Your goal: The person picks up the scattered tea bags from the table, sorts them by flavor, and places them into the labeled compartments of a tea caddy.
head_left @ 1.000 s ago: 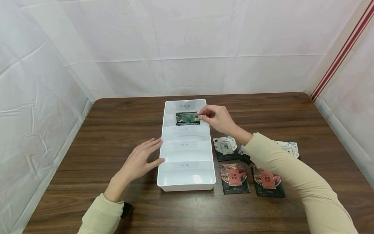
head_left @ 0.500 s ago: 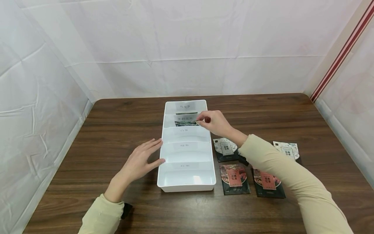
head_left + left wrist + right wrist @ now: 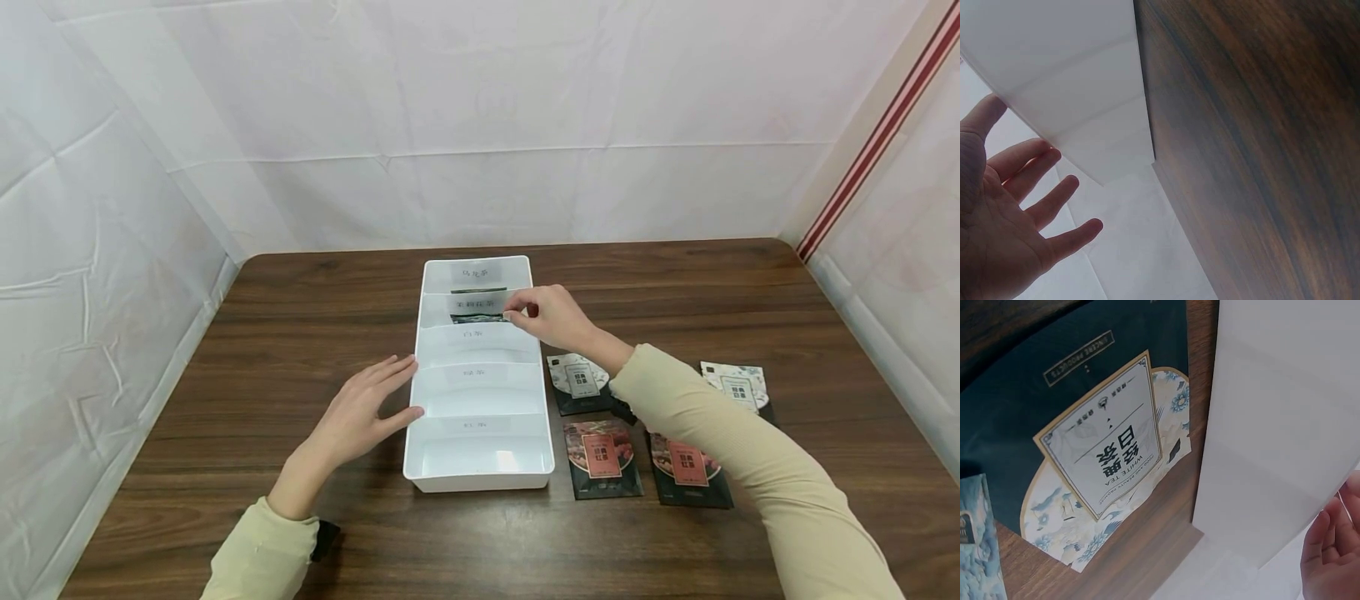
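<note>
Head view shows, on the counter (image 3: pixel 337 300), work that looks part done: the tray (image 3: pixel 477 483) has a dark edge (image 3: pixel 478 291) showing in its farthest compartment and a green pack (image 3: pixel 476 318) in the 2nd-farthest, with at least 2 white packs (image 3: pixel 580 379) and 2 red packs (image 3: pixel 602 457) left beside it. Left hand (image 3: pixel 366 412), fingers spread, touches the tray's left rim; right hand (image 3: pixel 553 318) pinches the green pack's right end.

A: White tray (image 3: pixel 480 481) was oblong, lay flat; five labelled compartments ran in one row.
B: And the dark green packet (image 3: pixel 477 318)?
A: Sat in second compartment from far end; only a narrow strip showed.
</note>
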Demonstrator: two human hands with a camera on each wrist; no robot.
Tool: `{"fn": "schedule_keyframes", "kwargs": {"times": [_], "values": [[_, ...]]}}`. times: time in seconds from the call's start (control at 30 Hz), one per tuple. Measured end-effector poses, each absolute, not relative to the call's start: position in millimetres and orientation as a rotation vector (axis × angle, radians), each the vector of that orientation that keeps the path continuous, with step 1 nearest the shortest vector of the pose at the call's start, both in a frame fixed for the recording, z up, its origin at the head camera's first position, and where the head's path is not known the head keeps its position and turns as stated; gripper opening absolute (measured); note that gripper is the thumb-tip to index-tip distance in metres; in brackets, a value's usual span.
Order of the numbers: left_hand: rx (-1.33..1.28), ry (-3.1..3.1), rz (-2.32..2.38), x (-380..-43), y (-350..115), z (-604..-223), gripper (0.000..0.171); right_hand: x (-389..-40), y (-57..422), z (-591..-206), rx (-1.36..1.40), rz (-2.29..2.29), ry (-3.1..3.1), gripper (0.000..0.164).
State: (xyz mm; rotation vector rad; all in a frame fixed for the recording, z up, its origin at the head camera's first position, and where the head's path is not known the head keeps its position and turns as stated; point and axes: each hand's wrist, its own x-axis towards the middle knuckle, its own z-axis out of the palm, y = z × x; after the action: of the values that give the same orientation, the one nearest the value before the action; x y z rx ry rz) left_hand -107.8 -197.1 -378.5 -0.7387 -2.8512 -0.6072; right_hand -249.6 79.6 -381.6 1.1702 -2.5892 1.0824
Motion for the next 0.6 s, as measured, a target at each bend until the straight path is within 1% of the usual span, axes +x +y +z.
{"fn": "schedule_keyframes", "kwargs": {"times": [0.6], "values": [[-0.739, -2.854, -0.603, -108.1, -199.4, -377.8, 0.061, -251.0, 82.1, -378.5, 1.164, 1.105, -2.591, 0.013]]}}
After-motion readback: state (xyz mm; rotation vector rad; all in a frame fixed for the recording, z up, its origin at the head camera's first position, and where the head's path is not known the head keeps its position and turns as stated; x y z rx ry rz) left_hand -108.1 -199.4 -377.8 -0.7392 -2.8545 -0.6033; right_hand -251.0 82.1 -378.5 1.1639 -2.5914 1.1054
